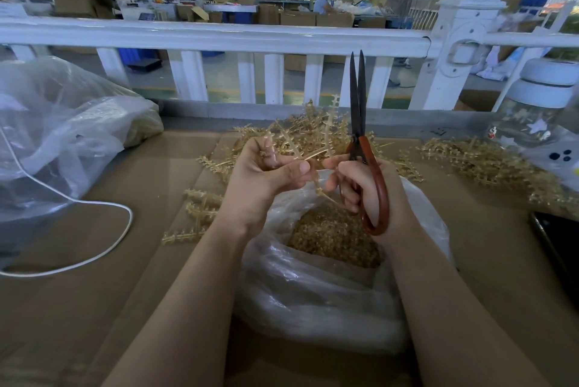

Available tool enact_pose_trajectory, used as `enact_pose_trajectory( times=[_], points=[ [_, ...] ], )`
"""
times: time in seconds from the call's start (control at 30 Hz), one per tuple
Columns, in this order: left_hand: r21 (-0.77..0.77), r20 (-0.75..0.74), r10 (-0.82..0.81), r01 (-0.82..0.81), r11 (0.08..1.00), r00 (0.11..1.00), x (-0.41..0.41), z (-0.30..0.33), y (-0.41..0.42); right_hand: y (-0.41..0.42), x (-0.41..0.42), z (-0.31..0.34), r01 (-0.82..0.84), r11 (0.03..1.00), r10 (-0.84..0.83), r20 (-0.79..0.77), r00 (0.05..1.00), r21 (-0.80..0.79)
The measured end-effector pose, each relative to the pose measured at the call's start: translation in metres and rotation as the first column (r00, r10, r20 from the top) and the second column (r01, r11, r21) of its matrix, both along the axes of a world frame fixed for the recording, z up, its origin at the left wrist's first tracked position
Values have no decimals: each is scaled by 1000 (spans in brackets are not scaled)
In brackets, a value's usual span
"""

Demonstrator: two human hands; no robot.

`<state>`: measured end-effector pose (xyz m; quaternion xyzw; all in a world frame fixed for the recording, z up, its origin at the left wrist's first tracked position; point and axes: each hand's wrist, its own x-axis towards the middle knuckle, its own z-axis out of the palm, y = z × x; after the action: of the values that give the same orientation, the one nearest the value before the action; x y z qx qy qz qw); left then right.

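My left hand (266, 179) pinches a thin amber plastic sprue (316, 154) between thumb and fingers, above an open clear bag (313, 292) holding small amber cut pieces (332, 233). My right hand (360, 189) grips scissors (360, 123) by their red-brown handles, with the dark blades closed and pointing up. The fingertips of my right hand also touch the sprue close to my left thumb. More amber sprues (313, 129) lie piled on the table behind my hands.
Cardboard (109, 277) covers the table. A big crumpled clear bag (62, 136) and a white cable (94, 255) lie left. Further sprues (488, 164), a glass jar with white lid (539, 110) and a dark phone (560, 248) sit right. A white railing (219, 35) runs behind.
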<state>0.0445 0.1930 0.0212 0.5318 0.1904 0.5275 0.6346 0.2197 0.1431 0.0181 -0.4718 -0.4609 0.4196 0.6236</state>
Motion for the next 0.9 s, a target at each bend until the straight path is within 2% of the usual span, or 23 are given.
enact_pose_trajectory(
  times=[0.3, 0.43, 0.6, 0.77, 0.9],
  points=[
    [-27, -43, 23, -25, 999, 999, 1, 1, 0, 1, 3, -3, -1, 999, 1, 1, 1000, 38],
    [-163, 16, -88, 89, 983, 996, -1, 3, 1, 0, 3, -3, 26, 999, -25, -18, 1000, 41],
    [-332, 93, -237, 255, 908, 967, -4, 6, 3, 0, 2, -2, 48, 998, -47, -13, 999, 39],
    [-368, 136, -288, 319, 873, 948, -6, 5, 4, 2, 2, -3, 40, 998, -38, -38, 999, 38],
    [-372, 136, -272, 303, 877, 953, -6, 3, 7, 2, 4, -3, 36, 998, -33, -42, 999, 52]
  ],
)
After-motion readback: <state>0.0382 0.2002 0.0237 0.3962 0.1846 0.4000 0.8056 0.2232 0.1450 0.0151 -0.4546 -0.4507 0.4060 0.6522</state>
